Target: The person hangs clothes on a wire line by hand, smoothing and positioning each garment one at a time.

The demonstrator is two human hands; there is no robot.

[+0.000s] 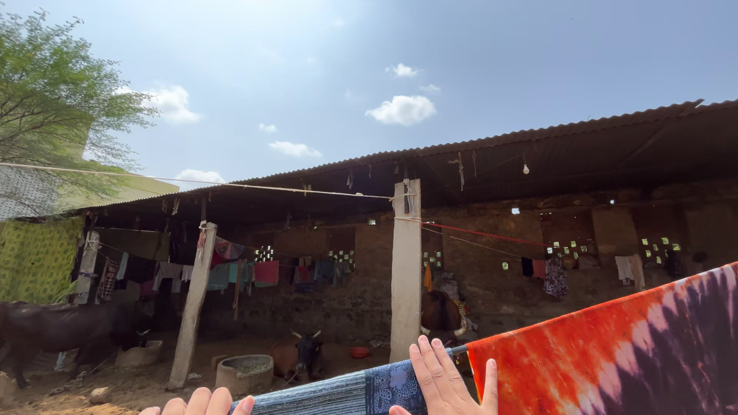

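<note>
A long cloth hangs over a line across the bottom of the head view. Its right part is orange, red and dark purple tie-dye; its left part is blue patterned fabric. My right hand lies flat on the cloth where blue meets orange, fingers spread and pointing up. Only the fingertips of my left hand show at the bottom edge, resting by the blue end of the cloth.
A tin-roofed shed with concrete posts stands ahead. Clothes hang on a line under the roof. A dark animal stands at left, another lies near a round stone trough. A thin rope crosses overhead.
</note>
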